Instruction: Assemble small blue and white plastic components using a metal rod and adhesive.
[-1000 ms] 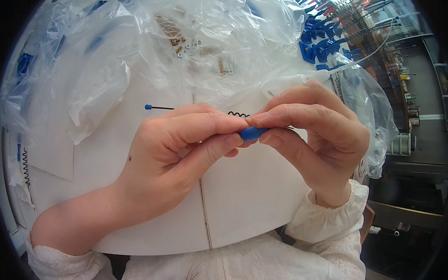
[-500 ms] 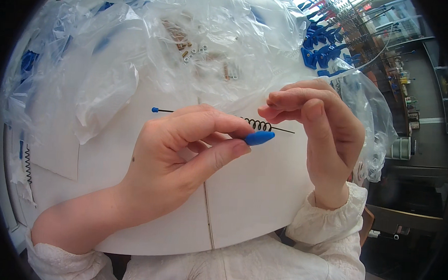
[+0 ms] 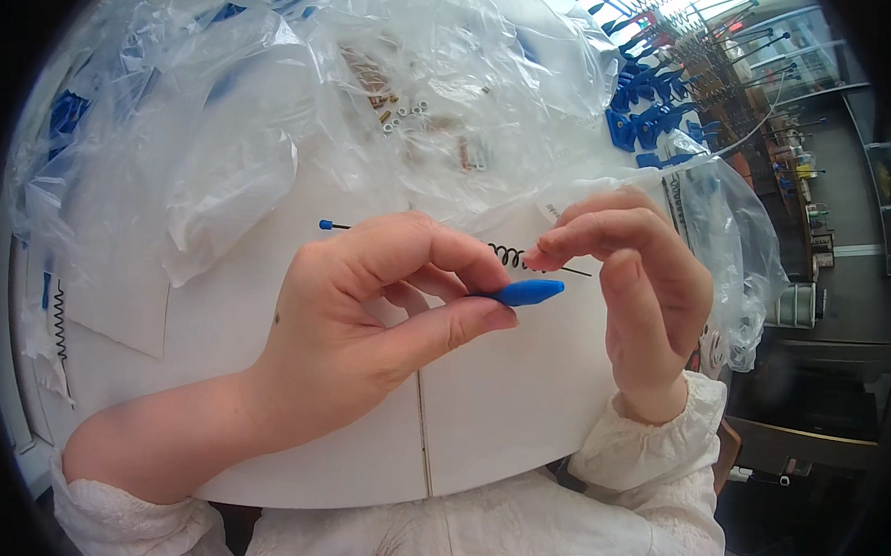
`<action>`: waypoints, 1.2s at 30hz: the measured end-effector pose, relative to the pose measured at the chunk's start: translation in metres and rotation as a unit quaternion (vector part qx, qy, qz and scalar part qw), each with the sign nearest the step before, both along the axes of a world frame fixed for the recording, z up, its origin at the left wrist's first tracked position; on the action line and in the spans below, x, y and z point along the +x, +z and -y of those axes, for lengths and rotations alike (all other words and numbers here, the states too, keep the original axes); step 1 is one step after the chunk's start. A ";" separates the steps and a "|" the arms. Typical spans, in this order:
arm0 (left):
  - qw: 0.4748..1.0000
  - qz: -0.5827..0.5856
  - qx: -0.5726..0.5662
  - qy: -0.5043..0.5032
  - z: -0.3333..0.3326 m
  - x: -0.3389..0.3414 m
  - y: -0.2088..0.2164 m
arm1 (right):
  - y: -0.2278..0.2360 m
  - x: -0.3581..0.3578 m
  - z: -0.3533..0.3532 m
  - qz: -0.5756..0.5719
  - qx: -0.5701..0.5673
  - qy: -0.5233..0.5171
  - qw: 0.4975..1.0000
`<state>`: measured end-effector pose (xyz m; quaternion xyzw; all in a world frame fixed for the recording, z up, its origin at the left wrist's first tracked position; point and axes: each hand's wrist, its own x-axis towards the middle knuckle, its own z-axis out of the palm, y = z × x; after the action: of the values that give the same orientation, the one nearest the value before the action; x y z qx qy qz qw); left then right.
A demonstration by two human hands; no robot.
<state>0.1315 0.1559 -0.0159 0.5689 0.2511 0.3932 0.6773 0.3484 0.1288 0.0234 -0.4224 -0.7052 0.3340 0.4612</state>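
My left hand (image 3: 355,294) pinches a tapered blue plastic piece (image 3: 532,293) between thumb and fingertips. Behind that hand runs a thin dark rod, with a small blue cap (image 3: 325,225) showing at its left end and a black coil spring (image 3: 507,254) around its right part. The rod's bare tip (image 3: 578,272) sticks out beyond the spring; its middle is hidden by my left hand. My right hand (image 3: 658,297) is open, curved, with thumb and fingers apart and nothing between them. Its foremost fingertips overlap the spring's right end; whether they touch it, I cannot tell.
Clear plastic bags (image 3: 233,140) cover the far part of the white table (image 3: 520,401). Several small nuts (image 3: 403,112) and brass-coloured pieces lie among them. Blue plastic clips (image 3: 646,123) are heaped at the far right. Another black spring (image 3: 61,321) lies at the left edge.
My right hand has moved slightly left and down, so its fingertips now overlap the spring's end. The blue piece, still pinched, has shifted a little right and nearer; the whole view has shifted slightly.
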 end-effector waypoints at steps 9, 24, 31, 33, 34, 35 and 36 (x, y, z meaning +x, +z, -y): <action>1.000 -0.006 0.014 0.002 -0.001 0.000 -0.003 | 0.006 -0.003 0.004 0.077 0.025 0.011 0.997; 1.000 -0.001 0.016 -0.007 -0.002 0.000 -0.004 | 0.004 -0.002 0.003 0.102 0.076 0.006 0.992; 1.000 -0.002 0.020 -0.005 -0.002 0.000 -0.006 | 0.001 -0.004 0.003 0.096 0.077 0.002 0.992; 1.000 -0.002 0.023 -0.004 -0.002 0.000 -0.005 | 0.004 -0.003 0.002 0.110 0.084 0.007 0.990; 1.000 -0.002 0.026 -0.002 -0.002 0.000 -0.005 | 0.006 -0.003 0.002 0.124 0.091 0.012 0.988; 1.000 -0.002 0.026 -0.003 -0.002 0.000 -0.006 | 0.006 -0.003 0.002 0.124 0.090 0.012 0.988; 1.000 0.002 0.030 -0.003 -0.002 0.001 -0.006 | 0.006 -0.004 0.003 0.122 0.088 0.009 0.989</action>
<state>0.1321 0.1583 -0.0221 0.5888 0.2360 0.3995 0.6618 0.3447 0.1260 0.0293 -0.4114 -0.7864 0.2210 0.4044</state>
